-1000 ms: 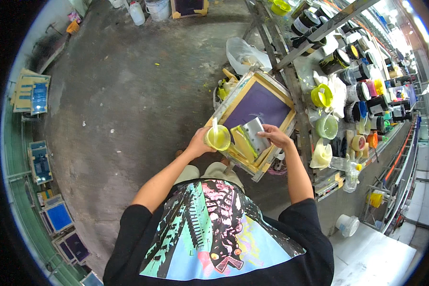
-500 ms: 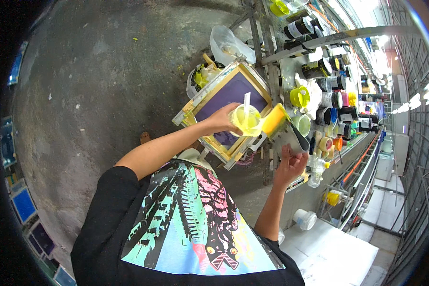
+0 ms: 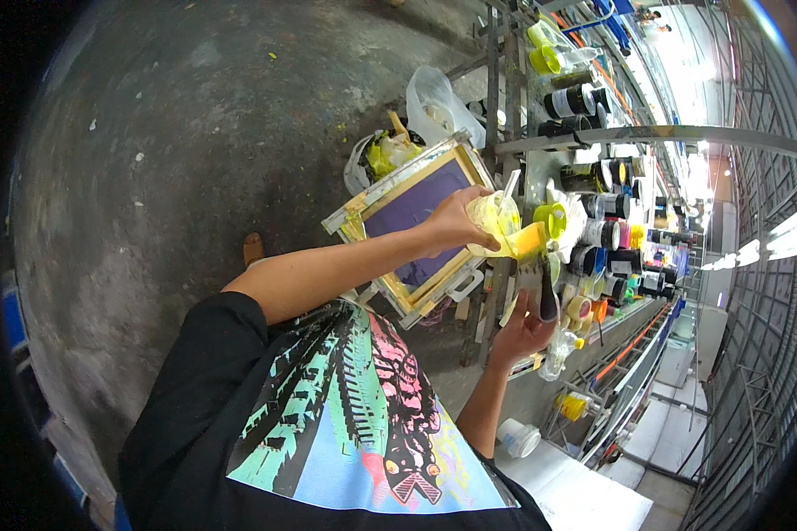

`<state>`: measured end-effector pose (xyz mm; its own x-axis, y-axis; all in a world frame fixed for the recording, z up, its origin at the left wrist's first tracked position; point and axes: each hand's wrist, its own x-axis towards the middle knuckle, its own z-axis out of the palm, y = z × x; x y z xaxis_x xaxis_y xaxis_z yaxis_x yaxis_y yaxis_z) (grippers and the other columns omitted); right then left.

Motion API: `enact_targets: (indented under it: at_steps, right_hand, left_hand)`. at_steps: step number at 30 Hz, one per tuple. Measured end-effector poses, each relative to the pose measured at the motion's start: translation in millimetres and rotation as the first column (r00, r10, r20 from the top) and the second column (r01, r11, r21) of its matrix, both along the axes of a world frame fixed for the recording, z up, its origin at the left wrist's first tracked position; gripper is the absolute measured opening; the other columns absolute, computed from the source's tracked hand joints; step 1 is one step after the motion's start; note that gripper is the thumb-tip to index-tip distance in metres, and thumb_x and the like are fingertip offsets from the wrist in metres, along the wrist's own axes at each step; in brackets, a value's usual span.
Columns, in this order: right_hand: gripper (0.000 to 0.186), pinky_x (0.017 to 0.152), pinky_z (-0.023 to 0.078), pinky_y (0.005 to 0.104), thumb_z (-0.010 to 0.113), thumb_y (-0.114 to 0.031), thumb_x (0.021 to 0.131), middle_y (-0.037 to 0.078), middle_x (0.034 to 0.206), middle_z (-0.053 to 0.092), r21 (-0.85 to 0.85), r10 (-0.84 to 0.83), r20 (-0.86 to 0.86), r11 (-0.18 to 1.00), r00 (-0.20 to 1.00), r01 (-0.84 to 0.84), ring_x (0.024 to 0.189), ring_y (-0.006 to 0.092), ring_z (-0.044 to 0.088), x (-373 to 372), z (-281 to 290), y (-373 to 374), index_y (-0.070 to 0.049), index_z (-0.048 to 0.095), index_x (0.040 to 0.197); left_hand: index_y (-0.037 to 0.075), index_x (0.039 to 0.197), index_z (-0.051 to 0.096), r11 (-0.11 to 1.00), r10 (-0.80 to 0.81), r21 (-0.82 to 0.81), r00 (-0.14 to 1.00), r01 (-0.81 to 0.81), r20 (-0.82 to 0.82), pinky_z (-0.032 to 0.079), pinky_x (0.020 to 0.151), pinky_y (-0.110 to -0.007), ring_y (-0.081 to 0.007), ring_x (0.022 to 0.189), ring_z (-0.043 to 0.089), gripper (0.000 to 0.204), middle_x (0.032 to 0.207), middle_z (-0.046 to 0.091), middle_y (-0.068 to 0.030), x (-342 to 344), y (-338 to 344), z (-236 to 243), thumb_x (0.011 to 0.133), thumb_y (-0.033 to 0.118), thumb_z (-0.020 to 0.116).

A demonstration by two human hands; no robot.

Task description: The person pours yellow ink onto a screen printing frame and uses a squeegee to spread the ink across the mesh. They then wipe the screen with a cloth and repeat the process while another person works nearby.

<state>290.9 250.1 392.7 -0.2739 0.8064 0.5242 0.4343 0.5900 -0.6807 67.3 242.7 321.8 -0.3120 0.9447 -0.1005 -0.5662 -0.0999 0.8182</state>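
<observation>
My left hand (image 3: pixel 462 221) is wrapped round a clear plastic cup (image 3: pixel 491 218) with pale yellow ink in it. A white stirring stick (image 3: pixel 512 184) stands up out of the cup. In my right hand (image 3: pixel 522 336) is a dark jar (image 3: pixel 531 276) with a greyish side, tilted towards the cup. Its mouth end is coated in bright yellow and meets or overlaps the cup's rim; I cannot tell whether ink is flowing. Below my left forearm lies a wooden screen-printing frame (image 3: pixel 376 195) with purple mesh, partly hidden by the arm.
To the right, a long bench carries several dark ink jars (image 3: pixel 571 102) and a yellow-green tub (image 3: pixel 551 218). A metal rail (image 3: pixel 646 134) crosses above it. Beyond the frame sit a clear plastic bag (image 3: pixel 443 111) and a bag-lined bin (image 3: pixel 385 155). A white bucket (image 3: pixel 518 438) stands at lower right.
Both hands, with the cup and the jar, have shifted to the right relative to the frame, nearer the bench. The jar is held more upright in view. The whole view has turned slightly.
</observation>
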Motion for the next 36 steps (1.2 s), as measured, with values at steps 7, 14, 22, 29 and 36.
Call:
enact_targets:
  at_steps: [7, 14, 22, 29, 36]
  right_hand:
    - [0.036, 0.1, 0.053, 0.0437, 0.072, 0.007, 0.089, 0.022, 0.126, 0.068, 0.155, 0.135, 0.088, 0.977, 0.987, -0.148, 0.117, 0.0328, 0.067, -21.9, 1.8, -1.6, 0.001, 0.06, 0.123]
    - [0.029, 0.102, 0.051, 0.0449, 0.068, 0.006, 0.091, 0.023, 0.127, 0.067, 0.143, 0.154, 0.067, 0.976, 0.986, -0.162, 0.118, 0.0344, 0.066, -29.1, -4.4, 3.0, 0.003, 0.062, 0.12]
    - [0.035, 0.101, 0.051, 0.0408, 0.067, 0.009, 0.089, 0.02, 0.125, 0.069, 0.145, 0.105, 0.125, 0.982, 0.987, -0.123, 0.116, 0.0299, 0.066, -16.4, -13.6, 18.9, 0.005, 0.064, 0.123]
    - [0.037, 0.092, 0.054, 0.0357, 0.071, 0.007, 0.084, 0.017, 0.118, 0.073, 0.246, 0.073, 0.164, 0.963, 0.984, -0.112, 0.107, 0.0261, 0.071, -21.3, -8.8, 17.9, 0.003, 0.068, 0.12]
    - [0.031, 0.068, 0.048, 0.0274, 0.072, -0.001, 0.089, 0.006, 0.094, 0.071, 0.153, -0.026, 0.182, 0.988, 0.983, -0.002, 0.073, 0.0114, 0.058, -14.9, -15.0, 17.3, 0.002, 0.068, 0.12]
  left_hand:
    - [0.004, 0.136, 0.055, 0.996, 0.082, -0.03, 0.994, -0.084, -0.076, 0.052, 0.097, -0.032, -0.017, 0.112, 0.062, 0.083, 0.121, 0.065, -0.0062, -10.4, -5.3, 8.6, 0.062, 0.002, 0.093]
    - [0.003, 0.137, 0.053, 0.991, 0.135, 0.009, 0.987, -0.135, -0.087, 0.052, 0.096, -0.031, -0.0168, 0.109, 0.064, 0.084, 0.12, 0.066, -0.0067, -19.3, -15.3, 20.1, 0.063, 0.003, 0.093]
    - [0.005, 0.139, 0.053, 0.989, 0.147, -0.012, 0.989, -0.146, 0.012, 0.051, 0.096, -0.031, -0.0181, 0.112, 0.063, 0.085, 0.123, 0.064, -0.0093, -37.7, -34.1, 38.1, 0.064, 0.005, 0.093]
    - [0.001, 0.145, 0.046, 0.968, 0.251, 0.012, 0.968, -0.251, -0.015, 0.053, 0.099, -0.033, -0.0187, 0.116, 0.063, 0.09, 0.13, 0.062, -0.0088, -43.7, -43.8, 42.1, 0.067, -0.004, 0.09]
    - [0.007, 0.15, 0.04, 0.967, 0.204, 0.122, 0.965, -0.225, 0.166, 0.045, 0.112, -0.036, -0.0197, 0.132, 0.053, 0.099, 0.137, 0.059, -0.0071, -46.5, -53.8, 45.5, 0.065, -0.005, 0.09]
